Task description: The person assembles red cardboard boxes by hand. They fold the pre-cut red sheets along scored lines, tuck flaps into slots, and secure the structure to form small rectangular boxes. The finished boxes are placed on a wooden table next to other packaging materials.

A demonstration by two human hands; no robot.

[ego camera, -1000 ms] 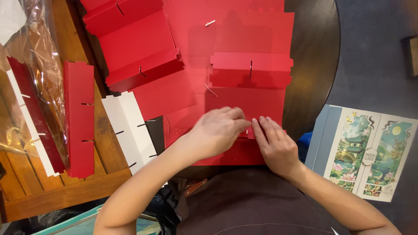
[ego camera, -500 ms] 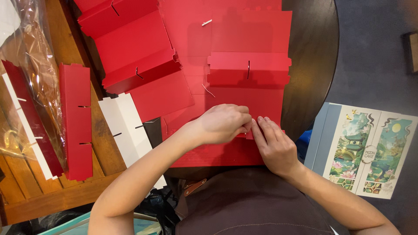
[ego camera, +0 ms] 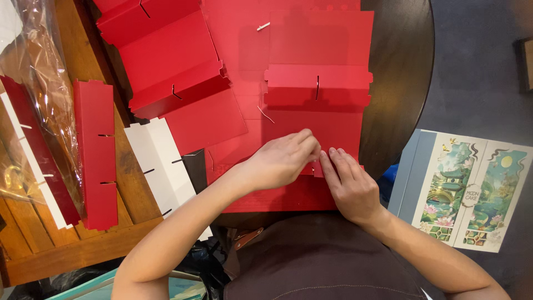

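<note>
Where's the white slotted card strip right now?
In the head view, the white slotted strip lies left of the left hand, between a red slotted strip and the red sheets.
</note>
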